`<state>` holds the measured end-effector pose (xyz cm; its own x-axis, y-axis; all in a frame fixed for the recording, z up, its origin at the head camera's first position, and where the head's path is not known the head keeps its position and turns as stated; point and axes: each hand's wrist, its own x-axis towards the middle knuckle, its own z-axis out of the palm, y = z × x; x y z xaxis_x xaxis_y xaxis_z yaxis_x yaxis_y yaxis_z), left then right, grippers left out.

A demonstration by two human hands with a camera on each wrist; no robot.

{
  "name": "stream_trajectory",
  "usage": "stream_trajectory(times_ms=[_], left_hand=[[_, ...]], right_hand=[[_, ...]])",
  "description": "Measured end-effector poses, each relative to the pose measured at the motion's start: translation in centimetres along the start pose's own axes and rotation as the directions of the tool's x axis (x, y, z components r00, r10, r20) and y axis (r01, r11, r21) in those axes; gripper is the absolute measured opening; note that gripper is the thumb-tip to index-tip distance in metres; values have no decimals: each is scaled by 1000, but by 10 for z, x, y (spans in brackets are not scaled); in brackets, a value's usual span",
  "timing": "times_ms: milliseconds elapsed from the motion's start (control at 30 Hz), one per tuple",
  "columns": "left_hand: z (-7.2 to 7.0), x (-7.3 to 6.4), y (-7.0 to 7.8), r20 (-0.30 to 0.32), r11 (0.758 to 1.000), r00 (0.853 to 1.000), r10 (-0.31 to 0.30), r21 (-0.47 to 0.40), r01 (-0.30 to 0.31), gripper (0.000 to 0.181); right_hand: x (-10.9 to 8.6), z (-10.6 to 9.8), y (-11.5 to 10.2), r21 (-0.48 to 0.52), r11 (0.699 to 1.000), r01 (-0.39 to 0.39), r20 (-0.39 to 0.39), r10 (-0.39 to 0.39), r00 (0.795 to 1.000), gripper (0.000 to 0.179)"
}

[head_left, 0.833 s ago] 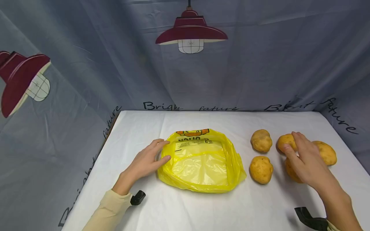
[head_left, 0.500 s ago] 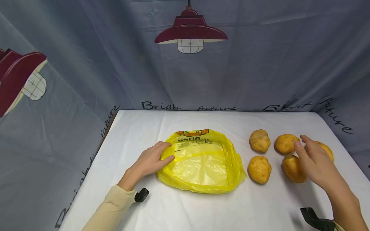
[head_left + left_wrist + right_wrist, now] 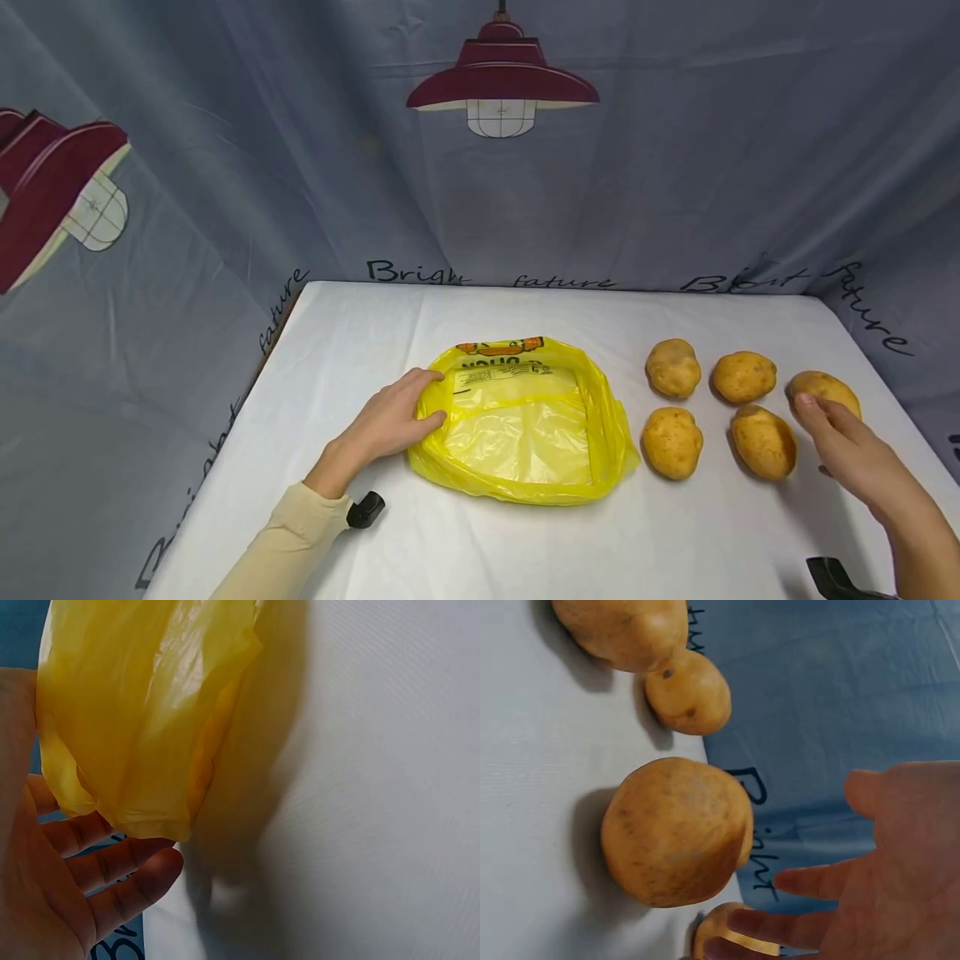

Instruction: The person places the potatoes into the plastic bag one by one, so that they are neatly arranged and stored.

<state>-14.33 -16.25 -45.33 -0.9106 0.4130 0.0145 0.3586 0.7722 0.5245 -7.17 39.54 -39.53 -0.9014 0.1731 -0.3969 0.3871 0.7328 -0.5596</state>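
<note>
A yellow plastic bag (image 3: 517, 496) lies spread on the white table with its mouth facing up. My left hand (image 3: 386, 421) rests at the bag's left rim, thumb and index apart, other fingers relaxed along its outer side; in the left wrist view the bag covers some fingertips. Several potatoes lie right of the bag. My right hand (image 3: 858, 454) is beside the far-right potato (image 3: 821, 387), its fingertips overlapping that potato's near edge. In the right wrist view its fingers are loosely extended, and a large potato (image 3: 675, 832) sits apart from them.
Left of my right hand are other potatoes: a near one (image 3: 763, 443), one behind it (image 3: 742, 377), and two closer to the bag, a front one (image 3: 672, 443) and a back one (image 3: 673, 367). A grey-blue printed curtain (image 3: 637, 200) stands behind the table (image 3: 360, 325).
My right hand has moved right and a little toward me, from over the middle potatoes to the far-right one, uncovering the near potato. My left hand stays at the bag's rim.
</note>
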Motion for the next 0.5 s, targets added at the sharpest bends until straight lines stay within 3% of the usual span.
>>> stream_trajectory(times_ms=[167, 300, 500], left_hand=[[1, -1, -1, 1, 1000, 1000, -5, -13, 5, 55], [2, -2, -1, -6, 1000, 1000, -4, -15, 4, 54], [2, -3, -1, -13, 1000, 1000, -6, -26, 6, 54]], right_hand=[[9, 2, 6, 106, 993, -47, 107, 36, 994, 90], [15, 5, 8, 132, 984, -121, 178, 96, 979, 99], [19, 9, 10, 130, 984, -123, 199, 96, 975, 105]])
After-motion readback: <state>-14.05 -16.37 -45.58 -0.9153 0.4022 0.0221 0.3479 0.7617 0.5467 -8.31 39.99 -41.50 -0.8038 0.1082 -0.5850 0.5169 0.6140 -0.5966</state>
